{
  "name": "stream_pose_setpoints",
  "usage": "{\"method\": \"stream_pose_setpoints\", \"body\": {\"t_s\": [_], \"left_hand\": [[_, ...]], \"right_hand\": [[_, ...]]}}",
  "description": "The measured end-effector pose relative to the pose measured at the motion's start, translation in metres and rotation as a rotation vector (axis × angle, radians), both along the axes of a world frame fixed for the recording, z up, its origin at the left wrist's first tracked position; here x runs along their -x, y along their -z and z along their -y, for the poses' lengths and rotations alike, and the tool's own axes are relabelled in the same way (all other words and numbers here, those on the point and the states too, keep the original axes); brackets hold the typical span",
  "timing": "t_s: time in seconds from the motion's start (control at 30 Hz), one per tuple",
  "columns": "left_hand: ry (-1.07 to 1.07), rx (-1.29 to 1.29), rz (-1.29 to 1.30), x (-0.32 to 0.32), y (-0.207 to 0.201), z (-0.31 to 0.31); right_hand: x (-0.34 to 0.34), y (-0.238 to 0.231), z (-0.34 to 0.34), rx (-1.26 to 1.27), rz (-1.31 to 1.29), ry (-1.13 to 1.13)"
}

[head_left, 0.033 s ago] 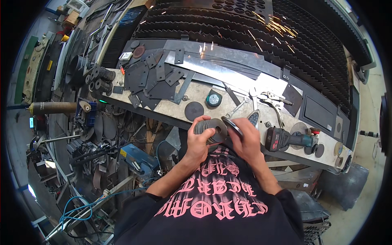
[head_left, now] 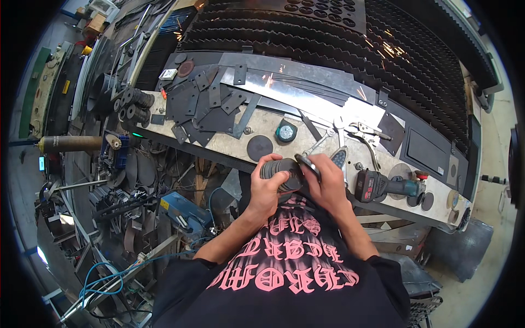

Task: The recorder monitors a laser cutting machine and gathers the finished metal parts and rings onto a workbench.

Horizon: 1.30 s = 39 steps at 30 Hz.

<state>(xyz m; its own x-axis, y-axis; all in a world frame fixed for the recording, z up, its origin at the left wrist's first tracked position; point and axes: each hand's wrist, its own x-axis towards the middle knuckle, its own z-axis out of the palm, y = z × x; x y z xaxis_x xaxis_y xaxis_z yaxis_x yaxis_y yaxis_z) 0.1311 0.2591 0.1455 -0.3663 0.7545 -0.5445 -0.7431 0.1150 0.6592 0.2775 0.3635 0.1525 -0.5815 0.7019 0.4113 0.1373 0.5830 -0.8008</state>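
Observation:
My left hand [head_left: 264, 191] is closed round a stack of round grey metal discs [head_left: 278, 167], held on its side above the front edge of the workbench. My right hand [head_left: 331, 185] grips a single metal disc [head_left: 307, 165] by its edge, tilted, close to the right end of the stack. Whether this disc touches the stack I cannot tell. On the bench just beyond my left hand lie a larger flat dark disc [head_left: 260, 148] and a teal and black tape measure [head_left: 286, 132]. A cordless angle grinder [head_left: 391, 186] lies to the right of my right hand.
Wrenches [head_left: 320, 143] and locking pliers [head_left: 372, 134] lie on the workbench [head_left: 219, 143]. Flat dark plates [head_left: 188, 104] are heaped at left, beside stacked discs [head_left: 136, 104]. Sparks fly over the toothed slats [head_left: 328, 46] behind. Scrap metal and a blue hose [head_left: 104, 273] fill the left floor.
My right hand has shifted slightly left, and the single disc has turned a little in it. My left hand holds the stack much as before. The sparks have changed place.

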Motion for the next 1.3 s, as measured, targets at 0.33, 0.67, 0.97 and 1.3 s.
{"method": "stream_pose_setpoints", "body": {"t_s": [0.33, 0.67, 0.97, 1.3], "left_hand": [[0.003, 0.006, -0.034, 0.001, -0.004, -0.001], [0.048, 0.004, -0.056, 0.000, -0.004, 0.001], [0.055, -0.005, -0.084, 0.002, -0.006, 0.001], [0.034, 0.015, -0.048, 0.005, -0.001, 0.006]], "right_hand": [[0.002, 0.003, 0.003, 0.106, 0.182, 0.017], [0.002, 0.006, 0.012, 0.087, 0.190, 0.099], [0.000, -0.008, 0.022, 0.082, 0.176, 0.133], [-0.009, -0.032, 0.013, 0.055, -0.106, 0.182]]}}
